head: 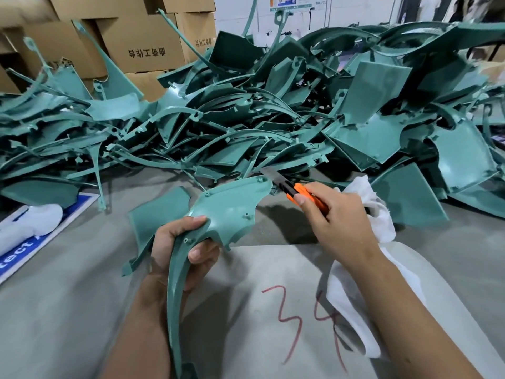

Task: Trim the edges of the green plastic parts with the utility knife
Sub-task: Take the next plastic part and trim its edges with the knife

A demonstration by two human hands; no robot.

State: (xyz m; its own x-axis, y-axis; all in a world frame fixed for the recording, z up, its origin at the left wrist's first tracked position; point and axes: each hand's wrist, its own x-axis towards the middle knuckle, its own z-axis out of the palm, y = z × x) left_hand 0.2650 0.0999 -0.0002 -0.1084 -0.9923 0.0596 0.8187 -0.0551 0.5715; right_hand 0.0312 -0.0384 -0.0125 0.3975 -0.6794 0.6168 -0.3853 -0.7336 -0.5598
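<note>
Heaped across the desk's (82, 269) far edge: a pile of green parts (273, 110). Held above the near edge: one green part (226, 206), gripped by curled left hand (180, 253) fingers. Clasped in right hand (336, 217) fingers: orange knife (295, 191), blade touching the part's top edge.

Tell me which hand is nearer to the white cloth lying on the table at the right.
Right. The right hand, gripping the orange utility knife, sits directly against the white cloth. The left hand holds the green plastic part farther left.
</note>
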